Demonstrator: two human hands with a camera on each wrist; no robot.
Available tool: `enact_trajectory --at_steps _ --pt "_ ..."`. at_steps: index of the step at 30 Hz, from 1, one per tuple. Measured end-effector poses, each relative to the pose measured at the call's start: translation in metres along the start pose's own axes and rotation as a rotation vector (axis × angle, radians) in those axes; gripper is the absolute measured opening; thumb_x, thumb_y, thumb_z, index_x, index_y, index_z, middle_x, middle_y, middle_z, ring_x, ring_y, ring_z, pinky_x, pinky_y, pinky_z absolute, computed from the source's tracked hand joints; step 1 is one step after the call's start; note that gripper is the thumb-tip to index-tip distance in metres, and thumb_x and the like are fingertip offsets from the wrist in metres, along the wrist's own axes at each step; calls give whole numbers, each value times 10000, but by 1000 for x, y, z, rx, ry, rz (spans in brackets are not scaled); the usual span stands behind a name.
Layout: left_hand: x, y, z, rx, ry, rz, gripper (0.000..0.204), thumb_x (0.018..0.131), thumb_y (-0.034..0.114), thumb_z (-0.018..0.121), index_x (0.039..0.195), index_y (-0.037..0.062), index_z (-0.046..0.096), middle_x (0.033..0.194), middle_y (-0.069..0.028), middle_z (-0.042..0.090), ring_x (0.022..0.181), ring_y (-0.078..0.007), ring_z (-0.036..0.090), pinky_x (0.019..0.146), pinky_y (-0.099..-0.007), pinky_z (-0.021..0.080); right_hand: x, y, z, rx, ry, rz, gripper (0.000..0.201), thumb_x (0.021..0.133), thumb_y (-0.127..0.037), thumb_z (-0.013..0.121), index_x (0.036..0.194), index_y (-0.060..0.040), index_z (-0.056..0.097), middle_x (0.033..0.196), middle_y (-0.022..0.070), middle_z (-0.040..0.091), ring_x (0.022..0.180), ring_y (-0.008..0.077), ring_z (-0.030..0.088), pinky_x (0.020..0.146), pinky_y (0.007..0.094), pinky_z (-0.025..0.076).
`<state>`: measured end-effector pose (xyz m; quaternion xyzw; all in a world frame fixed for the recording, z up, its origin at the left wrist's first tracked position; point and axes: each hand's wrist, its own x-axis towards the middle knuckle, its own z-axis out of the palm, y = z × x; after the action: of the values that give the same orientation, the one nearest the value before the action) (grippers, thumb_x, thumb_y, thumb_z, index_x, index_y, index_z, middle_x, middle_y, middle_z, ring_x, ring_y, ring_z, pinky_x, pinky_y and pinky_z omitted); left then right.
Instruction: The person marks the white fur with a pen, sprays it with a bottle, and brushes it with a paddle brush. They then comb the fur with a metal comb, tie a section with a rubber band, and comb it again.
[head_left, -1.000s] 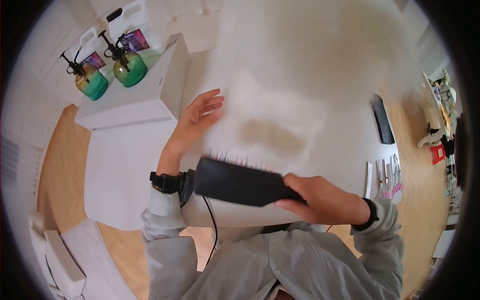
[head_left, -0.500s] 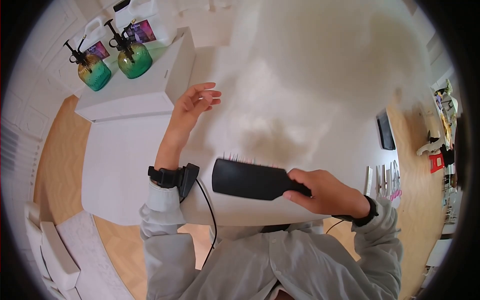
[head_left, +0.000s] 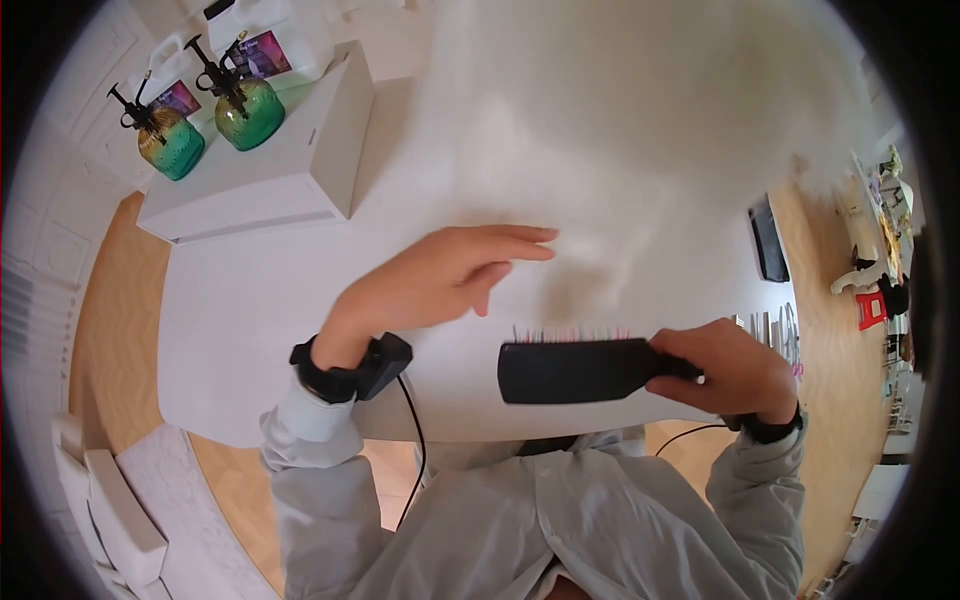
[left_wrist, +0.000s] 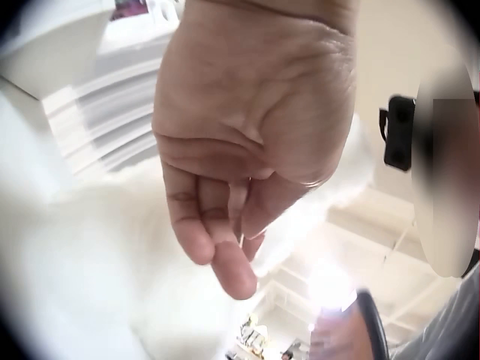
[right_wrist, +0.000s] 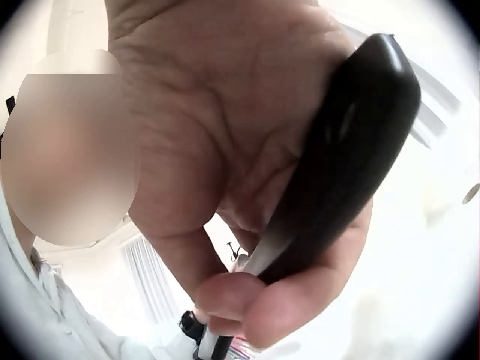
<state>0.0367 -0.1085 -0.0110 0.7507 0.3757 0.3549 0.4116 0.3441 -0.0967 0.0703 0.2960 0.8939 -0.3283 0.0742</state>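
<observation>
My right hand (head_left: 735,370) grips the handle of a black paddle hairbrush (head_left: 570,373) over the table's near edge. The brush lies level, its broad back facing me and its thin pinkish bristles pointing away. In the right wrist view the fingers curl round the black handle (right_wrist: 352,150). My left hand (head_left: 430,275) hovers left of the brush with nothing in it, fingers loosely extended toward a large white fluffy mass (head_left: 620,120). That mass is blurred and fills the far side of the table; in the left wrist view white fluff (left_wrist: 112,255) shows behind the fingers.
A white cabinet (head_left: 250,195) at the back left bears two green-amber spray bottles (head_left: 250,115) and white jugs (head_left: 285,40). A dark case (head_left: 768,245) lies at the table's right edge, with scissors and other metal tools (head_left: 785,330) nearer me. A cable (head_left: 415,440) hangs from the left wrist.
My left hand has swung right and nearer to me, its fingers now pointing right. The right hand has carried the brush to the right and levelled it.
</observation>
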Motion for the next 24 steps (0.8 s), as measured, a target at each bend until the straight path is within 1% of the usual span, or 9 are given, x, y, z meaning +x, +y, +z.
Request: enact_trajectory --at_steps 2,4,7,10,15,17,19,22,24 --pt "6 -1 13 221 30 108 337 893 -63 470 1171 56 619 1285 -94 605 775 -228 663 621 -284 525 0 -2 -6 -14 48 76 252 867 -276 679 948 -57 584 663 124 592 613 335 595 545 392 448" --pt "9 4 18 888 -45 -50 323 886 -21 515 1184 65 609 1291 -86 598 887 -277 650 681 -345 529 2 4 -5 0 73 71 261 873 -285 679 926 -49 583 673 132 598 612 342 592 543 391 444" --pt "-1 -6 10 941 -54 -27 316 873 26 547 1180 65 609 1312 -59 586 940 -279 629 756 -383 506 7 9 -3 11 128 -3 260 841 -215 720 917 -15 572 696 149 598 602 350 588 531 367 444" --pt "-16 -1 0 869 -67 -70 346 855 -1 556 1188 83 604 1339 -18 573 912 -276 633 797 -375 484 12 14 0 -59 134 -32 271 891 -289 663 950 -35 590 683 142 605 620 350 591 546 390 442" --pt "-28 -2 -6 651 -23 -76 340 818 -59 572 1114 90 645 1354 -6 564 909 -280 633 788 -366 481 35 15 10 268 159 109 280 915 -298 630 957 -26 581 698 157 614 644 365 590 578 410 451" --pt "-31 -6 -11 595 -24 -104 328 810 -87 561 1070 85 665 1340 -9 576 912 -277 636 794 -358 483 43 15 19 244 150 117 264 911 -275 638 941 -22 569 686 147 614 623 349 595 557 388 448" --pt "-39 -21 -21 330 13 -143 285 812 -115 516 977 39 689 1244 -60 650 926 -242 654 817 -332 487 46 23 28 -1 101 47 251 914 -272 631 929 -30 568 686 135 622 640 348 605 567 382 453" --pt "-42 -28 -45 58 146 -215 268 815 -121 487 934 2 692 1110 -106 701 964 -201 653 845 -312 486 44 9 22 -8 -45 -25 244 919 -290 618 926 -48 586 681 135 623 678 363 604 599 397 456" --pt "-40 -32 -55 94 168 -206 223 865 -77 499 970 -6 683 1048 -101 701 984 -186 640 854 -310 486 42 -9 19 35 -74 -26 198 925 -213 611 965 -26 560 730 144 634 684 351 608 609 383 459"
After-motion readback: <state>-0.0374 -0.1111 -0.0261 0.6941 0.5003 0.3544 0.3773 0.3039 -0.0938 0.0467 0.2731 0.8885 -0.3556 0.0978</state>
